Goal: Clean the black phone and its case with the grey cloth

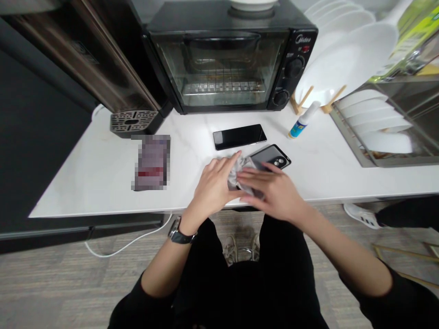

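Observation:
A crumpled grey-white cloth (237,172) lies over the near left end of a dark phone case (263,156) with a camera cutout. My left hand (213,186) is at the left of the cloth, its thumb and fingers closed round that end. From the right, my right hand (276,191) presses the cloth, its fingers together and slightly blurred. Just behind the hands, a black phone (240,136) rests flat on the white counter (192,132). A small spray bottle (297,128) with a blue label and clear cap stands to the right.
A black toaster oven (222,68) stands at the back, with a drip-tray machine (133,121) to its left. A pixelated flat item (151,162) lies at the left. White plates (346,59) and a sink rack (353,146) are at the right. Another person's shoe (361,215) shows below.

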`<state>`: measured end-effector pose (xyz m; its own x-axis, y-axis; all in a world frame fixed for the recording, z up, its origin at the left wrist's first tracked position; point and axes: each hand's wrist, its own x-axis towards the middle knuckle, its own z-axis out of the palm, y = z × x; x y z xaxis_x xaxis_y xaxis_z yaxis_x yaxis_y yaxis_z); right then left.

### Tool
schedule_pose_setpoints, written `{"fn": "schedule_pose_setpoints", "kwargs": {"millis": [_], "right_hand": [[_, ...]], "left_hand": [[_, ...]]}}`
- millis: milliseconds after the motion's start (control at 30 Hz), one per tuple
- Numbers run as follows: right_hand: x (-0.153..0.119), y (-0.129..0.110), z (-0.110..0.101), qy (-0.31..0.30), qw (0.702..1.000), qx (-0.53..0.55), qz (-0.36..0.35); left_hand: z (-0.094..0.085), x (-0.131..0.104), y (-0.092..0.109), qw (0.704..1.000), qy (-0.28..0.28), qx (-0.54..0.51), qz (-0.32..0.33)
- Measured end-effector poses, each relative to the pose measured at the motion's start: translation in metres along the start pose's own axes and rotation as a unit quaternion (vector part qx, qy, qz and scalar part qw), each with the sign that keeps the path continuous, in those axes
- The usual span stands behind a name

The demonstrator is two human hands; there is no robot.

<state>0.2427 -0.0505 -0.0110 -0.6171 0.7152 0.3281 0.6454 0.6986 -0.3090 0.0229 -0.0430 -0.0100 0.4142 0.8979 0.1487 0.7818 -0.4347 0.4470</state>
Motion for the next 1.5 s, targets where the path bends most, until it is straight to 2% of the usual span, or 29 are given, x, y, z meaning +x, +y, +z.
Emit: {"fn": "schedule_pose_setpoints", "kwargs": {"millis": [67,200,233,333,367,467,500,600,633,767,800,900,933,1033,1067,1167,1200,1300,1333,1433,1467,1500], "right_hand": [[0.002,-0.002,0.002,0.013,0.999,-0.030,0.037],[0.002,0.003,0.003,-0.016,0.999,0.002,-0.036],[0.003,0.005,0.003,-0.013,0.999,0.003,-0.029],[0.001,0.013,0.001,0.031,0.996,-0.047,0.073],[0.000,0.014,0.000,0.037,0.995,-0.053,0.081],[-0.009,0.016,-0.002,-0.006,1.000,-0.015,0.005],[-0.012,0.017,-0.003,-0.010,1.000,-0.011,0.001],[-0.020,0.021,-0.007,0.038,0.992,-0.072,0.097],[-0.021,0.021,-0.008,0.048,0.989,-0.085,0.108],[-0.020,0.017,-0.007,-0.021,1.000,-0.016,-0.017],[-0.019,0.016,-0.006,-0.013,1.000,-0.020,-0.001],[-0.014,0.015,-0.001,0.060,0.988,-0.085,0.115],[-0.012,0.014,0.000,0.057,0.989,-0.086,0.108],[-0.007,0.010,0.004,-0.017,0.999,-0.015,-0.024],[-0.005,0.009,0.004,-0.014,1.000,-0.018,-0.010],[-0.002,0.009,0.003,0.062,0.985,-0.086,0.133],[-0.001,0.009,0.003,0.055,0.988,-0.092,0.115],[-0.001,0.009,0.002,-0.008,0.999,-0.043,-0.013],[-0.001,0.010,0.002,0.002,0.998,-0.054,0.009],[-0.001,0.013,0.003,0.067,0.980,-0.124,0.142],[-0.002,0.012,0.003,0.058,0.982,-0.126,0.126],[-0.002,0.011,0.004,0.036,0.991,-0.104,0.070]], "left_hand": [[0.000,0.000,0.000,1.000,-0.001,-0.003,-0.003],[-0.001,0.000,0.000,1.000,-0.006,0.003,-0.004],[-0.001,0.000,0.000,1.000,-0.005,0.004,-0.005],[0.000,0.000,0.000,1.000,-0.002,-0.009,-0.009],[0.000,0.000,0.000,1.000,-0.001,-0.013,-0.009],[0.000,0.001,0.000,1.000,0.002,-0.007,-0.010],[0.000,0.001,0.000,1.000,0.002,-0.006,-0.011],[-0.001,0.000,0.001,1.000,0.001,-0.016,-0.008],[-0.001,0.000,0.002,1.000,0.000,-0.018,-0.006],[-0.001,0.000,0.002,1.000,-0.003,-0.003,-0.010],[-0.001,0.000,0.002,1.000,-0.001,-0.002,-0.012],[-0.001,0.000,0.002,1.000,0.001,-0.010,-0.008],[-0.001,0.000,0.002,1.000,-0.001,-0.009,-0.005],[-0.001,0.000,0.002,1.000,-0.005,0.004,-0.008],[-0.001,0.000,0.002,1.000,-0.003,0.006,-0.011],[-0.001,0.000,0.002,1.000,0.001,-0.004,-0.013],[-0.001,0.000,0.002,1.000,0.000,-0.005,-0.011],[-0.001,0.000,0.002,1.000,0.000,-0.001,-0.011],[-0.001,0.000,0.002,1.000,0.001,-0.001,-0.012],[0.000,0.000,0.002,1.000,0.005,-0.008,-0.010],[-0.001,0.000,0.002,1.000,0.004,-0.006,-0.008],[-0.001,0.000,0.002,1.000,0.001,-0.003,-0.009]]}}
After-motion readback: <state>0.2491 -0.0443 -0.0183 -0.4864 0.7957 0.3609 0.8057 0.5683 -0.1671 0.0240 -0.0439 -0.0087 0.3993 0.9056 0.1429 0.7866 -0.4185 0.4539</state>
